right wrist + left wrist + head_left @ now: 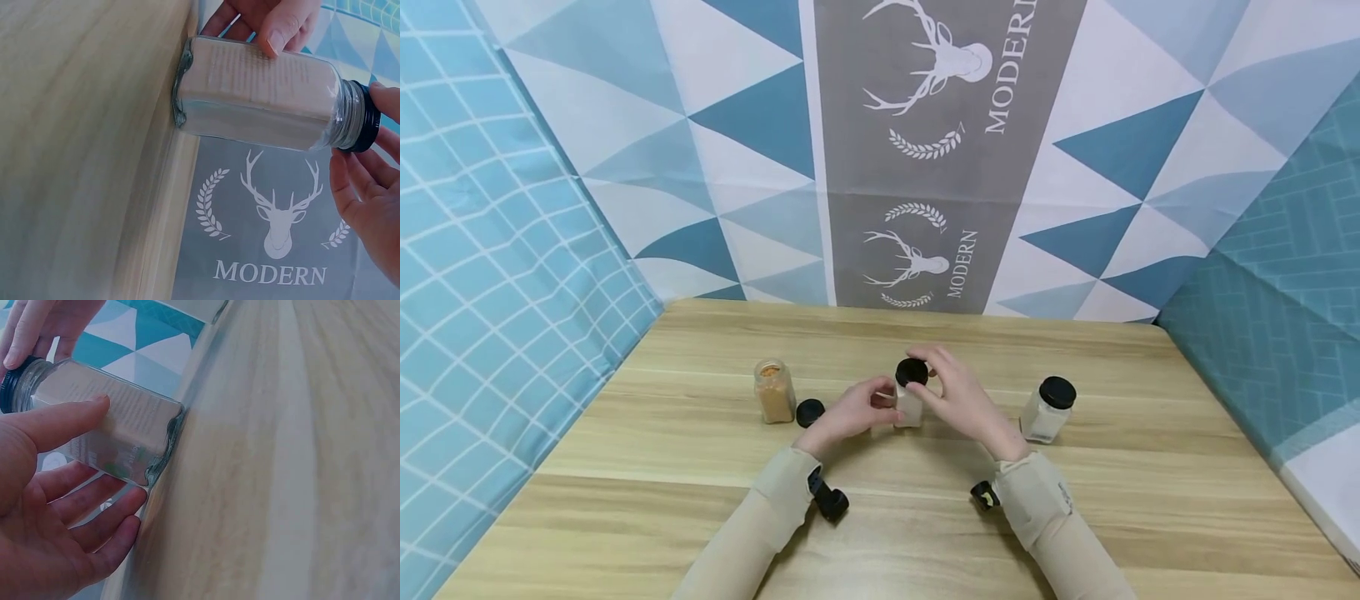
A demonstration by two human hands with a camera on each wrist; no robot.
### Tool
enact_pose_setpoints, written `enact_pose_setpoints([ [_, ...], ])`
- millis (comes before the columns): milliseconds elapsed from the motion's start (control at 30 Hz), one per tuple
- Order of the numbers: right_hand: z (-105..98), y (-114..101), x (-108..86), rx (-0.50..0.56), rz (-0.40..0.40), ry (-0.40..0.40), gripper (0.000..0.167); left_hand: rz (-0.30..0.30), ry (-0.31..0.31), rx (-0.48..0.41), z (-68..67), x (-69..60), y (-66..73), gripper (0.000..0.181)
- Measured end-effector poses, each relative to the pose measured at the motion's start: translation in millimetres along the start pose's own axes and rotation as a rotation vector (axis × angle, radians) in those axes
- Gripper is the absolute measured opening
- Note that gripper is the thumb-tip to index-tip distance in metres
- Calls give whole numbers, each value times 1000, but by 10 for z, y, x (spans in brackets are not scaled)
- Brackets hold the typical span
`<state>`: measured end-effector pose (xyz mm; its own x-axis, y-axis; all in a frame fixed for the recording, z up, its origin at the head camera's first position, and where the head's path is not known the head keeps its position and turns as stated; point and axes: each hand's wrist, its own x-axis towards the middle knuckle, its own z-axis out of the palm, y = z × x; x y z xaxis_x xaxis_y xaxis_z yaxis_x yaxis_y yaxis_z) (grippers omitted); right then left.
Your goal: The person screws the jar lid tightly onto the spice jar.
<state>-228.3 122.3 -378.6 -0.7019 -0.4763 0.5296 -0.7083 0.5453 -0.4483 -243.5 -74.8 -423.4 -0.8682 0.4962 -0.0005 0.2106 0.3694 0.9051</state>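
Observation:
A square glass spice jar filled with pale powder stands upright on the wooden table, in the middle of the head view. My left hand holds its body from the left, the thumb lying along the printed side in the left wrist view. From the right, my right hand grips the black lid on the jar's neck, thumb on one side and fingers on the other. In the right wrist view the lid sits at the threads; whether it is loose or tight I cannot tell.
To the left stands an uncapped jar of orange-brown seasoning, with a black lid lying beside it, close to my left forearm. A capped jar of white contents stands right of my right hand. Patterned cloth hangs behind the table.

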Motion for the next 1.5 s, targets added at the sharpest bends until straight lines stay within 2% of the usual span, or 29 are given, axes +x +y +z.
enact_pose_setpoints([
  [233,2,11,-4,12,15,-16,44,-14,-1,12,-8,5,16,49],
  [400,-3,24,2,29,-4,-17,43,-31,5,21,-7,-3,19,51],
  [700,-21,51,-3,48,-26,-13,41,-9,-4,3,-24,17,16,48],
  [933,-30,53,-15,53,-34,-36,38,-14,4,10,-10,2,16,47],
  [1133,-28,47,-37,71,-22,-46,36,-14,-5,-19,0,-4,3,46],
  [1500,-2,31,-21,91,-6,-20,39,-17,-6,-11,1,-8,-4,46],
])
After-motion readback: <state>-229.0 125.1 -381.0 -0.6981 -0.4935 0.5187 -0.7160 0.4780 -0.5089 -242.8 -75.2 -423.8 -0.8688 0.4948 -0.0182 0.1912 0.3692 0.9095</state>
